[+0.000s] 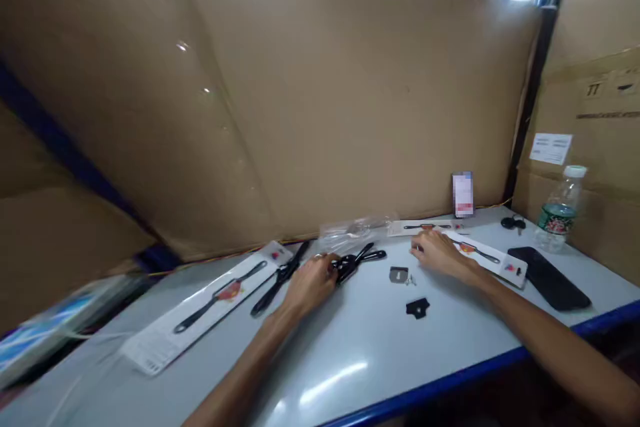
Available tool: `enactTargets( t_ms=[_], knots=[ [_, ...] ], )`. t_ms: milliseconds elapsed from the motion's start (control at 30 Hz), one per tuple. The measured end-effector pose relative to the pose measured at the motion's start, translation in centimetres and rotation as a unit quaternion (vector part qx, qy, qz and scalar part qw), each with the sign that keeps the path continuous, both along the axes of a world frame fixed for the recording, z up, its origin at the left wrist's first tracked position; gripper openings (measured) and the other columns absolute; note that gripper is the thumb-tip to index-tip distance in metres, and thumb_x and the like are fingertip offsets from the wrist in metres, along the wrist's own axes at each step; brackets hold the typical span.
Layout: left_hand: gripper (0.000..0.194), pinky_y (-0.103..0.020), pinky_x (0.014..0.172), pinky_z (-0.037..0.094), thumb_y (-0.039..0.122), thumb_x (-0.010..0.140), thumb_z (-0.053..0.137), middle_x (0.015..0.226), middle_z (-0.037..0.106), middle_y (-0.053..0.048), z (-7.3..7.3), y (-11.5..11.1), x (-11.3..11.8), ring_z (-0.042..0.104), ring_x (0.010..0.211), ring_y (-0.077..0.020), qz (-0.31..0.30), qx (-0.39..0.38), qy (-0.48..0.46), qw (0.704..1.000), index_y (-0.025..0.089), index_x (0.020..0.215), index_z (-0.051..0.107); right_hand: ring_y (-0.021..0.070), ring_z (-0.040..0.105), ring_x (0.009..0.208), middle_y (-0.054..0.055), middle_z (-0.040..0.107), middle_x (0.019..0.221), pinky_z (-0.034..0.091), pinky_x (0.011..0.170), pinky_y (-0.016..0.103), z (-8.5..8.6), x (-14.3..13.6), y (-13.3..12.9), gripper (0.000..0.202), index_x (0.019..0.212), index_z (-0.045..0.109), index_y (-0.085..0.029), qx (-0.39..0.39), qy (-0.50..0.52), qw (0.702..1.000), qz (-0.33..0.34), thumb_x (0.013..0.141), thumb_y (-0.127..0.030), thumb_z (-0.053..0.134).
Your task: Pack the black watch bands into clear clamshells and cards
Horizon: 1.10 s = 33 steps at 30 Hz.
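Observation:
My left hand is at the middle of the table, fingers curled down onto a pile of glossy black handles. Its fingertips are partly hidden among them. Another group of black handles lies just left of that hand. My right hand is farther right, fingers bent and closed beside a printed card; whatever they pinch is hidden. Between the hands are a small grey plate, a few tiny screws and a flat black piece.
A long printed card showing a black tool lies at left. Clear plastic bags and another card are by the cardboard wall. At right are a phone, keys, a bottle and a black slab.

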<state>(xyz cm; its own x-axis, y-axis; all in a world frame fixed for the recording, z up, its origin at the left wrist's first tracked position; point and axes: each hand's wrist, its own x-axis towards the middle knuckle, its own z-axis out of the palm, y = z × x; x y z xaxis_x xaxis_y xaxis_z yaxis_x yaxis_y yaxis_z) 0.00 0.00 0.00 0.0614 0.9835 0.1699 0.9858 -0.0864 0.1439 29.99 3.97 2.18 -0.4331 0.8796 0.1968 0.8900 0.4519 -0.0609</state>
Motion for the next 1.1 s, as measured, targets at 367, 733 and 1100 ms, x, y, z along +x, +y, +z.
enactTargets(
  t_ms=[367, 733, 1100],
  knots=[
    [0.042, -0.037, 0.076, 0.048, 0.023, 0.093, 0.035, 0.110, 0.073, -0.019, 2.9, -0.1, -4.2, 0.068, 0.101, -0.0336, 0.201, 0.087, 0.029, 0.975, 0.017, 0.116, 0.069, 0.0244, 0.066, 0.090, 0.011, 0.073, 0.095, 0.037, 0.068, 0.027, 1.0, 1.7, -0.5, 0.018, 0.092, 0.073, -0.018, -0.073, -0.024, 0.996, 0.053, 0.092, -0.029, 0.058],
    [0.048, -0.047, 0.085, 0.048, 0.042, 0.091, 0.046, 0.124, 0.066, -0.026, 0.8, 0.1, -6.9, 0.064, 0.112, -0.0412, 0.241, -0.076, 0.088, 0.964, 0.010, 0.125, 0.060, 0.0265, 0.065, 0.095, 0.014, 0.071, 0.098, 0.038, 0.073, 0.029, 0.3, 2.3, 0.8, 0.018, 0.092, 0.072, -0.017, -0.061, -0.037, 0.996, 0.043, 0.092, -0.028, 0.057],
    [0.058, -0.035, 0.075, 0.047, 0.043, 0.086, 0.056, 0.126, 0.065, -0.026, -0.2, 1.2, -8.6, 0.065, 0.111, -0.0361, 0.268, -0.069, 0.020, 0.961, 0.007, 0.130, 0.048, 0.0268, 0.069, 0.093, 0.013, 0.074, 0.100, 0.039, 0.071, 0.029, 1.0, 3.4, 2.0, 0.022, 0.097, 0.074, -0.019, -0.009, -0.020, 0.999, -0.033, 0.093, -0.026, 0.054]
  ],
)
